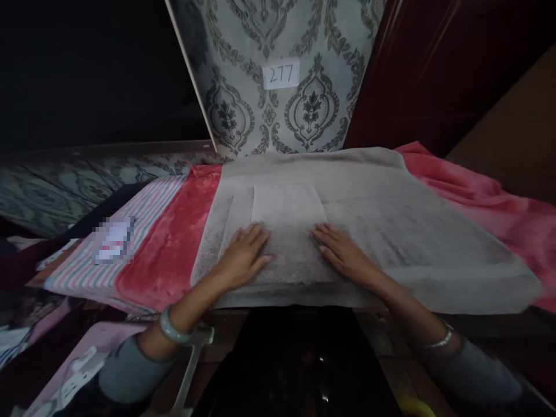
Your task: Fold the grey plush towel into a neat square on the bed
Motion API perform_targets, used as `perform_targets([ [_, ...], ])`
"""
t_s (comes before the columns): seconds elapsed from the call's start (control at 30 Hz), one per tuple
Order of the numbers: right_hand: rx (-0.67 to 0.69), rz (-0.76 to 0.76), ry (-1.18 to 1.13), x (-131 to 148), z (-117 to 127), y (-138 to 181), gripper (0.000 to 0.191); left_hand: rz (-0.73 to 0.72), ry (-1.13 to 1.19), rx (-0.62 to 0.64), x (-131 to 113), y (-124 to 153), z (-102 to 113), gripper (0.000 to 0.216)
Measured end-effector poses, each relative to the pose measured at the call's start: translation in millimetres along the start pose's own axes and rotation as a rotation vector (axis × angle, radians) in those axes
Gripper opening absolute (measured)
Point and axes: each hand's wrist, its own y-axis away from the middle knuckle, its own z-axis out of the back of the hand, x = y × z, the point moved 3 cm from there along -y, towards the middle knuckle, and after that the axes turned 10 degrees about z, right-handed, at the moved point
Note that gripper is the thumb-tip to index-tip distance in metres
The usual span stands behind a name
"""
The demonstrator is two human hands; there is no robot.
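The one head-worn view looks forward and down from close above the left hand (243,255) and right hand (345,252), facing a damask-papered wall (269,116) at twelve o'clock.

Wooden base (221,327), possibly a bed frame, though the view is dim. It carries 1 red blanket (167,243), running out from under 1 thick grey pad (417,243). 1 striped cloth (95,284) lies beside the blanket's left edge, with 1 blurred white card (113,240) on it.
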Motion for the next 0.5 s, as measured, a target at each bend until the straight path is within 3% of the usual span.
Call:
perform_targets([
  [0.1, -0.020, 0.066, 0.045, 26.6, -6.8, -17.7, 0.054, -0.114, 0.007, 0.002, -28.1, 1.5, -9.2, 0.064],
  [0.17, 0.024, 0.082, 0.095, 38.6, -17.7, -23.3, 0.054, -0.124, -0.001, 0.026, -33.3, 4.5, -19.4, 0.067],
  [0.37, 0.077, 0.057, 0.128, 40.4, -32.2, -19.1, 0.055, -0.083, 0.109, -0.005, -10.2, 9.6, -26.9, 0.060],
  [0.5, 0.140, 0.030, 0.077, 39.9, -27.6, -22.2, 0.054, 0.103, 0.210, -0.136, 11.2, -26.2, -6.5, 0.040],
])
